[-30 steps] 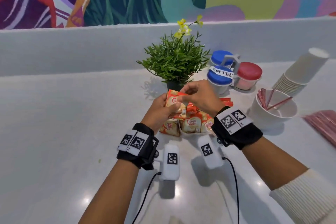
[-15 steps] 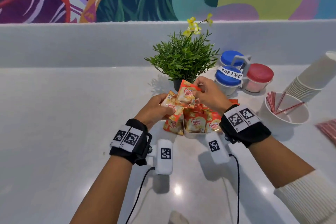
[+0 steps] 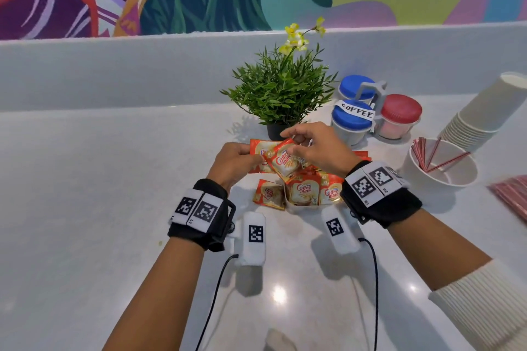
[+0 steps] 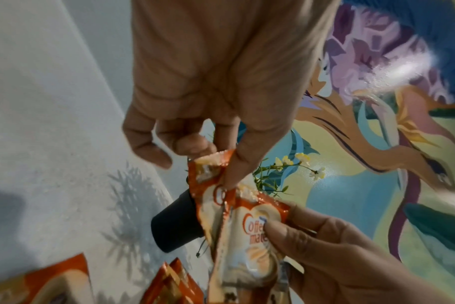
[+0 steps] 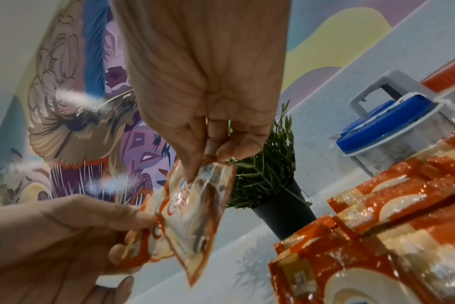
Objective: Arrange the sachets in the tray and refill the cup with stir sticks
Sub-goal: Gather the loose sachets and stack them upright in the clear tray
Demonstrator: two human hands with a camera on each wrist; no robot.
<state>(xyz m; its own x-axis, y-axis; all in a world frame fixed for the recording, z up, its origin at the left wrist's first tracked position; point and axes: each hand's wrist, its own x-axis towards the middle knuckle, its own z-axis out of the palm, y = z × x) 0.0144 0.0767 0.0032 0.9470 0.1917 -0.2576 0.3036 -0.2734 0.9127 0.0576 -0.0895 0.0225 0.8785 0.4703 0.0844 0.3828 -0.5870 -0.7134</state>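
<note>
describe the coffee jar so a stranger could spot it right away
Start at the potted plant in the middle of the white counter and look just right, to the caddy of three jars. The coffee jar is the nearest blue-lidded one, the only one with a white "COFFEE" label.

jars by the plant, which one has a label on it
The front blue-lidded jar: a white strip reading COFFEE lies across its lid. The rear blue jar and red-lidded jar show none.

Right hand [image 3: 316,148] is lowering its pinched sachet [image 3: 283,161] toward 7 o'clock, now overlapping left hand's [image 3: 235,161] sachet [image 3: 258,148].
</note>
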